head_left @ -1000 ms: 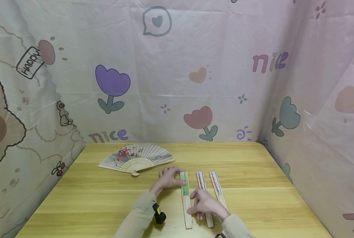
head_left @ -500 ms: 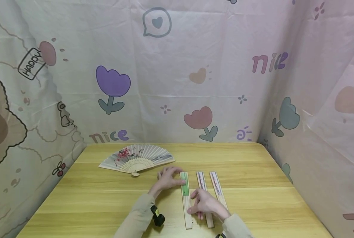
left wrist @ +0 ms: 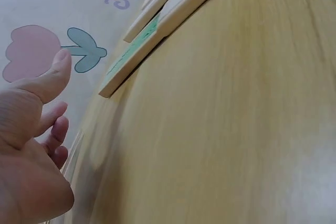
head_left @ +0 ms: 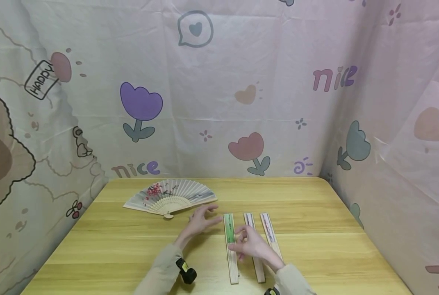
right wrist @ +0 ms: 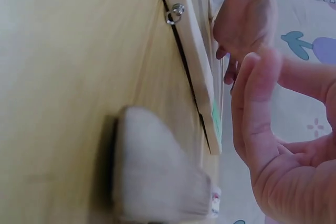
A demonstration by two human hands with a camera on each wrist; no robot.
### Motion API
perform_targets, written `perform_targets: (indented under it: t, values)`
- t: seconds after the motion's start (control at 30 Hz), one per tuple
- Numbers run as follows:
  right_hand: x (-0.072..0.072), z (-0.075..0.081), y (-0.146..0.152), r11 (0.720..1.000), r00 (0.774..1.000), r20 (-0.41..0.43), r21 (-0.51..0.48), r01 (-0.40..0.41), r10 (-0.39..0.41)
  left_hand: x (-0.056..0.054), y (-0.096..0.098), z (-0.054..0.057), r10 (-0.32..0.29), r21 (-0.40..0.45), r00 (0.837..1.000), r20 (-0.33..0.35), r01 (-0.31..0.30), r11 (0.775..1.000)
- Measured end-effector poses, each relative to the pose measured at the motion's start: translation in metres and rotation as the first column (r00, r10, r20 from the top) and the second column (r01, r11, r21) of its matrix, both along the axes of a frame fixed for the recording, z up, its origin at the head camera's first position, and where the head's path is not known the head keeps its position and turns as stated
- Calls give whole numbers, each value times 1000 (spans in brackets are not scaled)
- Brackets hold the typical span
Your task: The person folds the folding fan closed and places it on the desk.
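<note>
A folded hand fan with a green printed end [head_left: 229, 229] lies lengthwise on the table, a small metal ring at its near end in the right wrist view. Just left of its far end hovers my left hand [head_left: 200, 222], fingers spread and apart from it. My right hand [head_left: 254, 246] hangs over the middle folded fan [head_left: 259, 271], fingers bent and thumb toward the green fan; it grips nothing. A third folded fan [head_left: 268, 228] lies to the right, its near end hidden by my right hand and sleeve.
An unfolded fan [head_left: 172, 199] with red blossoms lies at the back left. The wooden table [head_left: 333, 246] is bordered by printed cloth [head_left: 285, 135] behind and at both sides. Each wrist wears a black camera mount [head_left: 186, 271].
My left hand has come off the green folded fan and moved left. The right hand has lifted slightly and shifted away from the near end. The fans have stayed in place.
</note>
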State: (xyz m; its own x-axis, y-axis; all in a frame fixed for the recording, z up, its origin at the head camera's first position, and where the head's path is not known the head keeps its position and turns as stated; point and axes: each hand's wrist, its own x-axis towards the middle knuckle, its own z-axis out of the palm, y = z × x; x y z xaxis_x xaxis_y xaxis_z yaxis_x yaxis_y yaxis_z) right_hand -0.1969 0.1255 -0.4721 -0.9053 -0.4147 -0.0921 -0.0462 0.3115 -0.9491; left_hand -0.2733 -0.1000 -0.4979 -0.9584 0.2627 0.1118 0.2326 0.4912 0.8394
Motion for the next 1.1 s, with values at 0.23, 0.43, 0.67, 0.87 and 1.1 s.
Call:
perform_targets:
  t: [0.23,0.43,0.67,0.87,1.1]
  values:
    - [-6,2,-8,992,1000,7,-127,25,-24,5,-10,4,47,157,999,9,-48,986]
    - [-10,3,-19,966,996,57,-245,79,-66,10,-17,9,99,270,995,-15,-91,959]
    - [-14,5,-33,928,989,133,-355,112,-69,17,-30,14,153,364,988,4,-144,920]
    - [-19,4,-46,897,981,185,-419,139,-66,23,-52,18,211,400,976,54,-215,891]
    - [-29,0,-64,845,969,242,-505,174,-54,26,-82,22,294,444,950,109,-311,840]
